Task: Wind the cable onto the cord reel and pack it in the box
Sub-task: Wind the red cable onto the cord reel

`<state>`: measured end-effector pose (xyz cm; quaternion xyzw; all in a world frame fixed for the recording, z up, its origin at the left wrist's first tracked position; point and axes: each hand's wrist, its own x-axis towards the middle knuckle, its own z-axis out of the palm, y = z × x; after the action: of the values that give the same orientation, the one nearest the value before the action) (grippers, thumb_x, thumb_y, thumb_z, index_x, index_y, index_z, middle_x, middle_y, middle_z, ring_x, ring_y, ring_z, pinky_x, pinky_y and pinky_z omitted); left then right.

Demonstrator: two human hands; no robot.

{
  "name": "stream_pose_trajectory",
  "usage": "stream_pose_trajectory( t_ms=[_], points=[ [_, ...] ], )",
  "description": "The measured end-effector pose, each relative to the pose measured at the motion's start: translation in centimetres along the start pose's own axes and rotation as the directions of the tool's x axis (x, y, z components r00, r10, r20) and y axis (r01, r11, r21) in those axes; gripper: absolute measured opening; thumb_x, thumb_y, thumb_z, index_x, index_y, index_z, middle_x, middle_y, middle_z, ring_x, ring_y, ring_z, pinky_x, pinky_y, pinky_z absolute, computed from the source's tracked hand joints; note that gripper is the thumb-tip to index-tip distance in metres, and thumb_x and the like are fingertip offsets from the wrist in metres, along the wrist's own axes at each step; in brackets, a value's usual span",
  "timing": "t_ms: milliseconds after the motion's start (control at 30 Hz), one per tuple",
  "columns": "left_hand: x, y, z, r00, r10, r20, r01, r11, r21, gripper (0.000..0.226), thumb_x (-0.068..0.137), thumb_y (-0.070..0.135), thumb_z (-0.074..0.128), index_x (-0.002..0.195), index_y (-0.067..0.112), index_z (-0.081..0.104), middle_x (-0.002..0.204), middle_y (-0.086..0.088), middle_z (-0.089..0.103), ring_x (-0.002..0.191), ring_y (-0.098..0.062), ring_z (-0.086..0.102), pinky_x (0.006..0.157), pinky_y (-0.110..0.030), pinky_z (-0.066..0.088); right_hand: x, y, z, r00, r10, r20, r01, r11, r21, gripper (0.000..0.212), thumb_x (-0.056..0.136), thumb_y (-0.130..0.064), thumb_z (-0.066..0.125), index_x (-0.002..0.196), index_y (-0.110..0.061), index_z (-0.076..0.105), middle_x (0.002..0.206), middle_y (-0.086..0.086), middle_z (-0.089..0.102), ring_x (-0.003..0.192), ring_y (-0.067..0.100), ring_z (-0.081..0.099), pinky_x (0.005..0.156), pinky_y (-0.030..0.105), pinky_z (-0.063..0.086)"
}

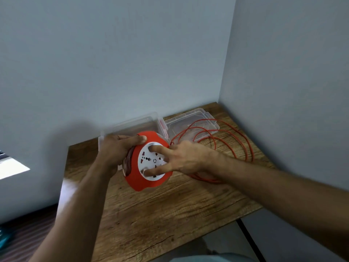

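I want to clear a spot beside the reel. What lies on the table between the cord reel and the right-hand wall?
Loose orange cable loops over the wooden table, per the head view.

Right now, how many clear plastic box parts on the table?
2: the box behind the cord reel, partly hidden by it, and the lid lying to its right, under loops of orange cable.

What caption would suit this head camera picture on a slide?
Left hand grips a round red cord reel while right hand fingers its white socket face; orange cable lies loose on the wooden table.
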<state>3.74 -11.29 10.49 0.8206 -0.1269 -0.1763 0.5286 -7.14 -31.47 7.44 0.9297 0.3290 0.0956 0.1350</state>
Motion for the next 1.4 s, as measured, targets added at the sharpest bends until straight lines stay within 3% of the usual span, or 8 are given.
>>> stream_pose_trajectory(
  t_ms=[300,433,567,667,767,900,1267,1400],
  points=[
    [-0.9,-0.3,0.9,0.995,0.080,-0.067,-0.088,0.987,-0.131,0.031,0.064,0.044,0.086,0.085,0.022,0.082,0.073,0.006,0.083,0.064,-0.014,0.080,0.050,-0.023,0.060,1.1,-3.4,1.1,0.892,0.443,-0.088,-0.415,0.881,0.227,0.061,0.093,-0.051,0.059,0.147,-0.040,0.034,0.126,0.015,0.060,0.082,0.033,0.070,0.058,0.035,0.051],
    [-1.4,-1.0,2.5,0.973,0.142,-0.181,-0.167,0.978,-0.126,0.016,0.067,0.035,0.091,0.080,0.035,0.082,0.078,0.001,0.084,0.077,-0.023,0.081,0.072,-0.038,0.064,3.7,-6.5,1.0,0.291,0.896,0.335,-0.495,-0.159,0.854,0.064,0.073,-0.069,0.066,0.123,-0.034,0.047,0.103,0.000,0.073,0.076,0.021,0.070,0.053,0.022,0.050],
    [-1.9,-2.4,3.2,0.955,0.217,-0.200,-0.216,0.976,0.026,0.013,0.075,0.037,0.088,0.086,0.037,0.081,0.089,-0.005,0.082,0.083,-0.028,0.078,0.076,-0.050,0.064,4.7,-7.0,1.1,0.308,0.410,0.858,-0.071,-0.890,0.451,0.055,0.085,-0.063,0.063,0.110,-0.015,0.061,0.080,0.008,0.074,0.034,0.008,0.046,0.035,0.018,0.035],
    [-1.8,-3.1,2.7,0.965,0.170,-0.198,-0.174,0.985,-0.003,0.016,0.071,0.046,0.086,0.082,0.035,0.080,0.077,-0.001,0.082,0.070,-0.027,0.076,0.067,-0.044,0.063,2.7,-5.9,0.9,0.374,0.524,0.765,-0.345,-0.687,0.639,0.043,0.094,-0.056,0.058,0.106,-0.016,0.064,0.075,0.005,0.076,0.036,0.009,0.050,0.037,0.018,0.037],
    [-1.2,-3.2,2.0,0.985,0.033,-0.172,-0.053,0.993,-0.110,0.011,0.073,0.038,0.087,0.078,0.030,0.081,0.071,0.003,0.082,0.076,-0.027,0.079,0.076,-0.044,0.064,-0.1,-4.9,1.5,0.570,0.806,0.159,-0.723,0.401,0.563,0.026,0.095,-0.042,0.059,0.114,-0.023,0.060,0.099,0.003,0.074,0.073,0.022,0.071,0.055,0.025,0.046],
    [-0.8,-2.7,0.8,1.000,-0.015,-0.014,0.013,0.992,-0.127,0.039,0.057,0.050,0.082,0.080,0.019,0.083,0.076,-0.004,0.084,0.072,-0.030,0.081,0.072,-0.040,0.063,-1.3,-2.9,1.4,0.973,0.226,-0.048,-0.206,0.943,0.263,0.057,0.098,-0.020,0.059,0.147,-0.037,0.037,0.150,0.020,0.039,0.103,0.038,0.065,0.051,0.038,0.058],
    [0.5,-0.8,1.3,1.000,-0.022,0.002,0.022,0.993,-0.115,0.047,0.059,0.042,0.088,0.094,0.011,0.084,0.084,-0.011,0.084,0.082,-0.036,0.081,0.085,-0.058,0.063,1.0,-2.4,2.0,0.933,0.342,-0.116,-0.319,0.931,0.179,0.061,0.093,-0.051,0.054,0.150,-0.038,0.033,0.113,0.018,0.066,0.068,0.030,0.067,0.049,0.031,0.047],
    [1.1,-1.0,2.6,0.992,0.038,-0.117,-0.048,0.995,-0.086,0.022,0.069,0.036,0.091,0.087,0.026,0.083,0.081,-0.002,0.082,0.081,-0.028,0.079,0.080,-0.048,0.064,3.5,-5.3,2.0,0.399,0.890,0.221,-0.643,0.099,0.760,0.067,0.075,-0.063,0.062,0.133,-0.036,0.044,0.101,0.001,0.073,0.083,0.022,0.072,0.055,0.019,0.049]
  ],
)
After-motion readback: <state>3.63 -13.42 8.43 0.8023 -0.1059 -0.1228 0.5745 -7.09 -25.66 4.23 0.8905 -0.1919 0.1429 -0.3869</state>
